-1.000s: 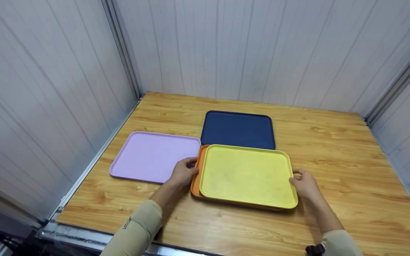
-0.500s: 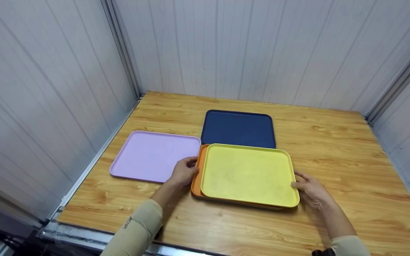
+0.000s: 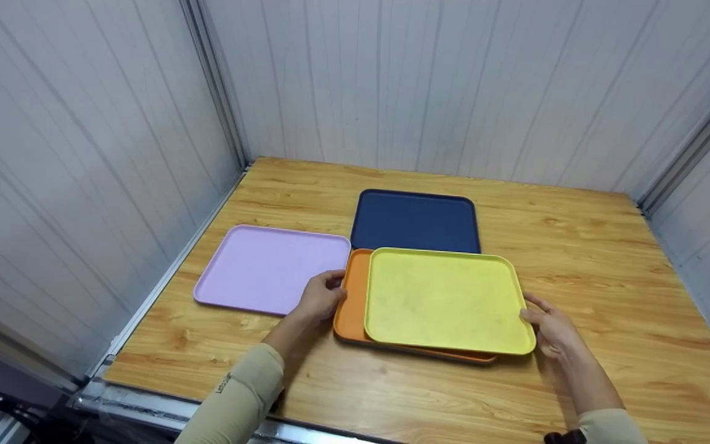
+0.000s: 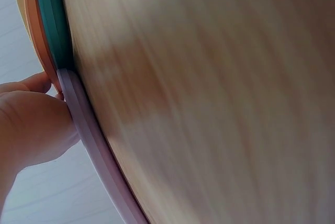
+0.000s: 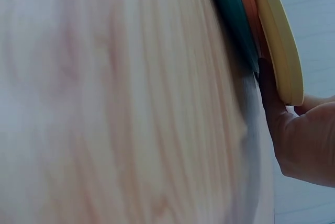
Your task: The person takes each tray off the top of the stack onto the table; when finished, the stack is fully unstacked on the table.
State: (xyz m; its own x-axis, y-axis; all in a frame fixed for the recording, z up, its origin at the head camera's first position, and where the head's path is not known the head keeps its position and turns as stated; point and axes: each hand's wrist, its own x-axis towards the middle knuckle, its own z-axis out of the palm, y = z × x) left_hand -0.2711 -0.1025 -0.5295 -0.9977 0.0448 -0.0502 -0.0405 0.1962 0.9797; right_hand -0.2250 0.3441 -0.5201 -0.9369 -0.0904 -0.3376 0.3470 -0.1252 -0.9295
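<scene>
A yellow tray (image 3: 447, 302) lies over an orange tray (image 3: 355, 302), shifted right so that the orange left strip shows. My right hand (image 3: 555, 330) grips the yellow tray's right edge, thumb above and fingers beneath. In the right wrist view, the yellow rim (image 5: 280, 46) stands apart from the orange rim (image 5: 248, 4) at the hand's end. At the orange tray's left rim, my left hand (image 3: 320, 297) pinches the edge, the wrist passing over the corner of a purple tray (image 3: 269, 265). Beneath the orange one sits a teal tray (image 4: 52, 20), its rim seen from the side.
A dark blue tray (image 3: 416, 222) lies behind the stack, its front edge partly covered. All trays rest on a wood-grain table (image 3: 607, 277). Pale panel walls (image 3: 416, 92) stand at the back, left and right. A metal edge (image 3: 133, 410) runs along the table front.
The yellow tray has slid right, baring more of the orange tray. My right hand has shifted its grip on the yellow edge and moved right with it. The left hand has stayed put.
</scene>
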